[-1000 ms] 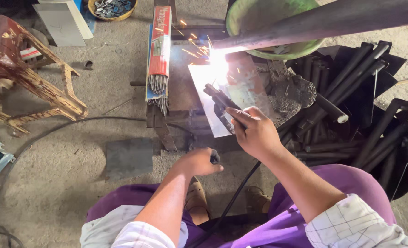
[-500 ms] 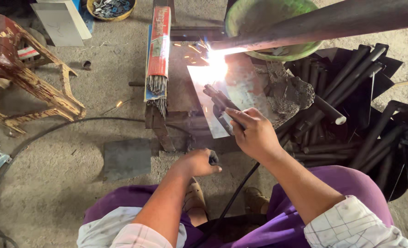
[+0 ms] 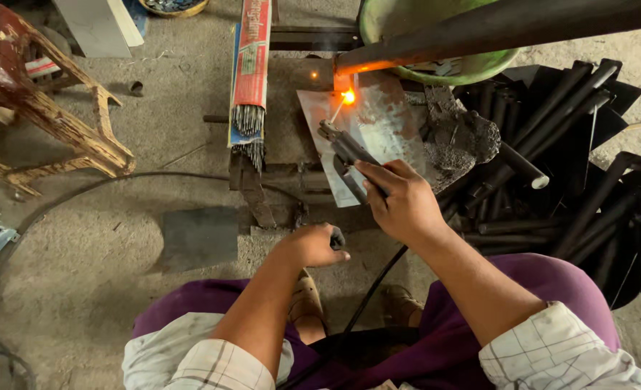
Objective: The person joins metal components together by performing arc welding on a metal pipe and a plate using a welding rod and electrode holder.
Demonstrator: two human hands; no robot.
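Observation:
My right hand (image 3: 401,201) grips a dark welding electrode holder (image 3: 345,153). Its thin rod (image 3: 337,110) reaches up to a glowing orange spot (image 3: 348,96) where a long dark pipe (image 3: 494,29) meets a flat metal plate (image 3: 378,130). My left hand (image 3: 313,244) is lower, closed around a small dark object (image 3: 337,239) near my knee. A black cable (image 3: 374,285) runs from the holder down between my legs.
An open packet of welding rods (image 3: 249,72) lies left of the plate. A heap of black pipes (image 3: 566,144) fills the right. A green basin (image 3: 443,65) sits behind the pipe. A red wooden stool (image 3: 39,101) stands far left, and a dark plate (image 3: 197,237) lies on the concrete floor.
The bright white arc and flying sparks have died down to a small orange glow. My hands have barely moved.

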